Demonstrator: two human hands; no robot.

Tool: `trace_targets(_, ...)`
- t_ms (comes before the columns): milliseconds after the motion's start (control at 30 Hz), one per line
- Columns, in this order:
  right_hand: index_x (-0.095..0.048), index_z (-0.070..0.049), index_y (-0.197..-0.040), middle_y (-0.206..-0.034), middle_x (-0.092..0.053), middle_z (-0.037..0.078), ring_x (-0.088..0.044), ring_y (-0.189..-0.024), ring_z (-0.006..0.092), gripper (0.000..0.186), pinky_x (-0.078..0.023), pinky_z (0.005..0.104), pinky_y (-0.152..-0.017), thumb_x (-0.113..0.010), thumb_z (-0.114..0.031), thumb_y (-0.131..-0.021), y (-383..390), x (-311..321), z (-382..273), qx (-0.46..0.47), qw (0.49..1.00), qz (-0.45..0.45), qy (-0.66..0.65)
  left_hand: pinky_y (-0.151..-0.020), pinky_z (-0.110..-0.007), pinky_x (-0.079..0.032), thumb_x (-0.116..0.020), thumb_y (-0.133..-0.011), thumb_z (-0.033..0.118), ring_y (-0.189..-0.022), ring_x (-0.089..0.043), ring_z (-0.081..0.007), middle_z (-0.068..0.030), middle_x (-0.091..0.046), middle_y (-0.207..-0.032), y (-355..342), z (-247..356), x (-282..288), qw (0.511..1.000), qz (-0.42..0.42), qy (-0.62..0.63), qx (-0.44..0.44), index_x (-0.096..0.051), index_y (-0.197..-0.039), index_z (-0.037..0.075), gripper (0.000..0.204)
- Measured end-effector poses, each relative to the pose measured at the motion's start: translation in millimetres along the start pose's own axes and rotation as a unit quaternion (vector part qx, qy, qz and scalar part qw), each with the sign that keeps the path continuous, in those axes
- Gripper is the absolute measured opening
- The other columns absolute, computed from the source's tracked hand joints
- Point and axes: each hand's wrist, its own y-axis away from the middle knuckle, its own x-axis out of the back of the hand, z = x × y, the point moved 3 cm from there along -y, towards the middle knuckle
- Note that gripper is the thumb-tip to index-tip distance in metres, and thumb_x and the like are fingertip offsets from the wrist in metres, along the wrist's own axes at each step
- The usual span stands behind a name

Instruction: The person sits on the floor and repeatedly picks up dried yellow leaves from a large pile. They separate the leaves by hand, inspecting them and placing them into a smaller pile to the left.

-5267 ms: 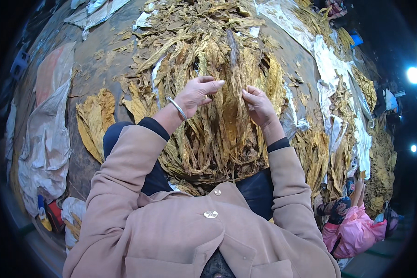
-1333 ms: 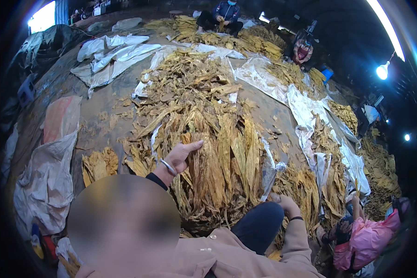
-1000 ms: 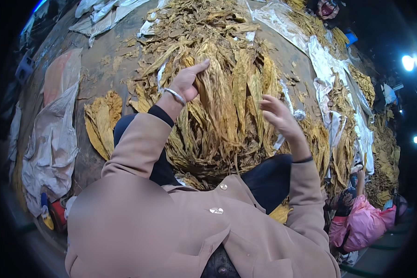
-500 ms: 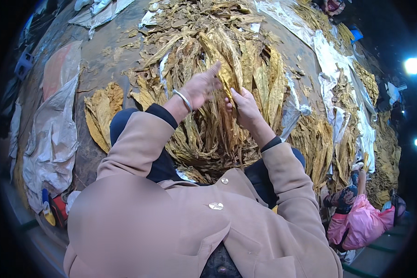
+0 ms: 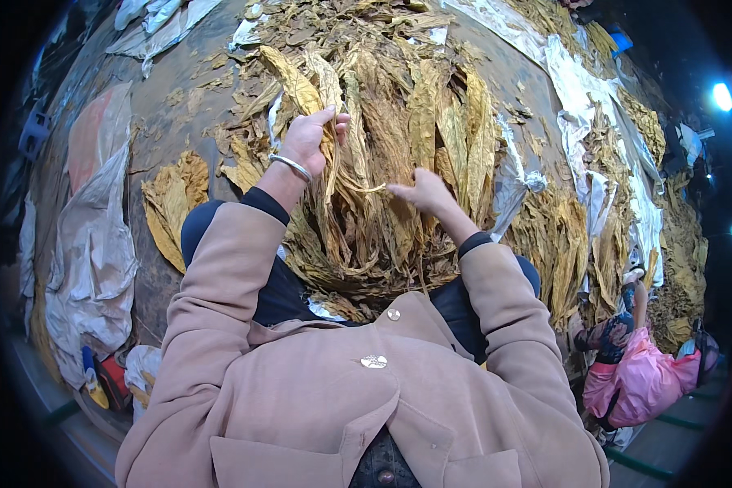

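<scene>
In my left hand, closed with a bracelet at its wrist, is a long yellow-brown dried leaf, which looks like tobacco. Its broad blade points up and away to the left. A thin pale stalk trails below the hand, ending close by the thumb of my right hand. That thumb stretches out to the left, apart from the partly hidden fingers; whether it touches the stalk I cannot tell. Beneath both hands lies a thick heap of dried leaves, in front of my bent knees.
A smaller leaf bundle lies at the left, near a crumpled white sheet. A tied plastic piece sits right of the heap. More leaves and white sheeting run along the right. A person in pink is at the lower right.
My left hand has moved left, closing on a leaf that now points up-left. My right hand has dropped slightly and come away from the leaf blade it held.
</scene>
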Motion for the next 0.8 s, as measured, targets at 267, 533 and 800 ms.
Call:
trace_targets(267,-0.060,0.006,-0.102,-0.096,-0.063,0.015,-0.059,-0.087,0.0190,0.031,-0.046,0.0294,-0.080,-0.060,-0.019,-0.083,-10.8,9.6,15.1,0.059,0.923,0.109,-0.364,-0.057,-0.028,-0.046,-0.054,-0.091,0.016,-0.064,-0.057,-0.0117,-0.0065,-0.064,-0.083,-2.2,-6.3,-0.1,0.999,0.011,-0.030,0.006,-0.058,-0.093,-0.001,0.018)
trace_targets(533,-0.050,0.000,-0.118,-0.105,-0.062,0.008,-0.061,-0.089,0.0150,0.032,-0.050,0.0290,-0.077,-0.058,-0.012,-0.089,7.4,38.5,0.8,0.061,0.661,0.041,-0.746,-0.056,-0.028,-0.047,-0.053,-0.092,0.019,-0.067,-0.057,-0.0115,-0.0061,-0.063,-0.087,1.8,-19.3,-4.2,0.997,-0.013,-0.058,0.050,-0.057,-0.096,0.000,0.020)
trace_targets(800,-0.053,0.007,-0.109,-0.101,-0.060,0.014,-0.060,-0.081,0.0218,0.024,-0.049,0.0327,-0.073,-0.052,-0.008,-0.090,-21.5,-2.1,59.3,-0.079,0.811,0.165,-0.556,-0.057,-0.026,-0.047,-0.053,-0.092,0.019,-0.067,-0.057,-0.0111,-0.0067,-0.064,-0.086,4.5,-22.8,-7.6,0.997,-0.018,-0.059,0.056,-0.056,-0.096,-0.001,0.020)
